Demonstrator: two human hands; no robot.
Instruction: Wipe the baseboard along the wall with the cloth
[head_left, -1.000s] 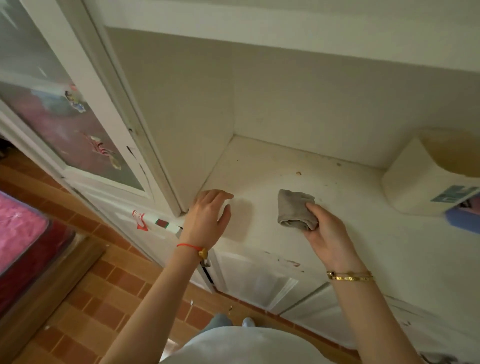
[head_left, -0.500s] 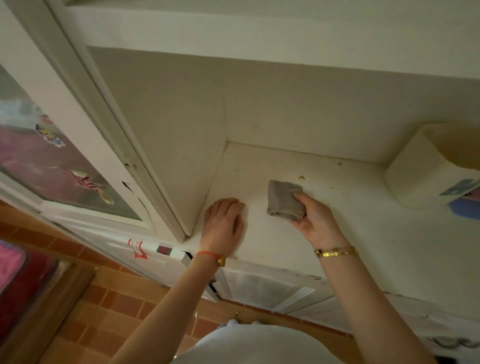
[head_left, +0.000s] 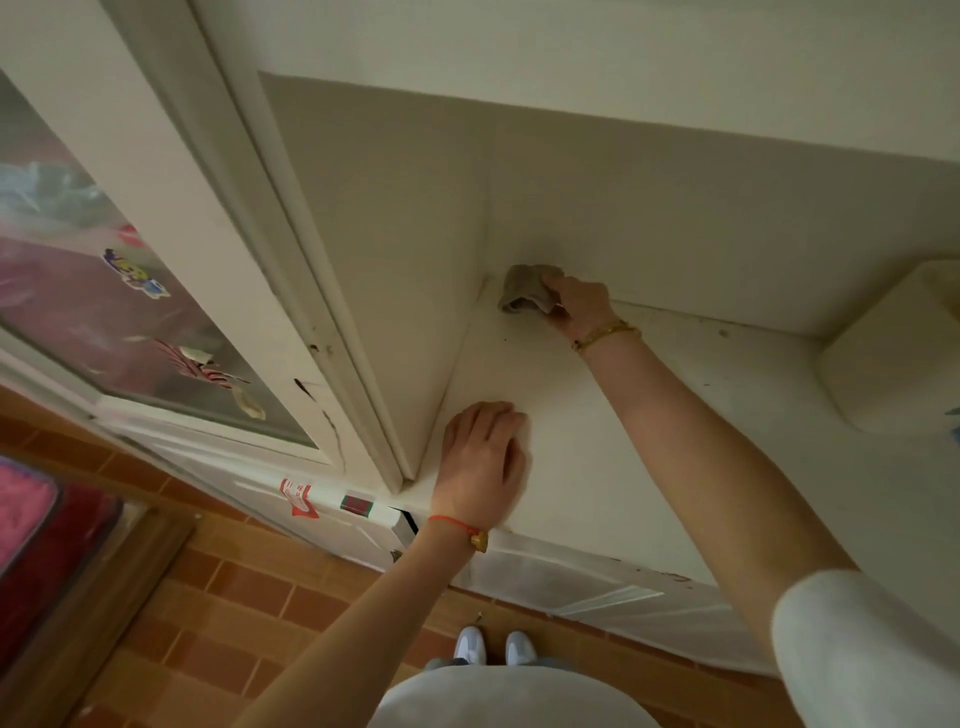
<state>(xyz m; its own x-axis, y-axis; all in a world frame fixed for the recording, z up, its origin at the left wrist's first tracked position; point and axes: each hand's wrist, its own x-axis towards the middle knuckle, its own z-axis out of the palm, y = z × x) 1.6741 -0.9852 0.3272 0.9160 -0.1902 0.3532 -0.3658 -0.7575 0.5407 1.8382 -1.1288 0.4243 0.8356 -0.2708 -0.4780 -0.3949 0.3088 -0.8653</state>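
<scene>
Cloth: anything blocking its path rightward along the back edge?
Yes. The crumpled grey cloth, held in the right hand, sits in the back-left corner. A cream rounded plastic container stands against the back wall at the right.

A crumpled grey-brown cloth (head_left: 529, 289) shows against the cream-white back wall of the recess (head_left: 675, 218), and the flat shelf surface (head_left: 597, 441) below it is the same cream, flecked with small dark specks. A thin gold chain bracelet (head_left: 605, 332) circles one wrist, a red cord bracelet with a gold charm (head_left: 457, 527) the other. The rounded plastic container (head_left: 893, 364) is off-white. The floor of rectangular tiles (head_left: 218, 613) is laid brick-fashion in orange and reddish brown. A pink fluffy mat (head_left: 23, 514) lies at the left edge. The shoes (head_left: 493, 647) are white.
</scene>
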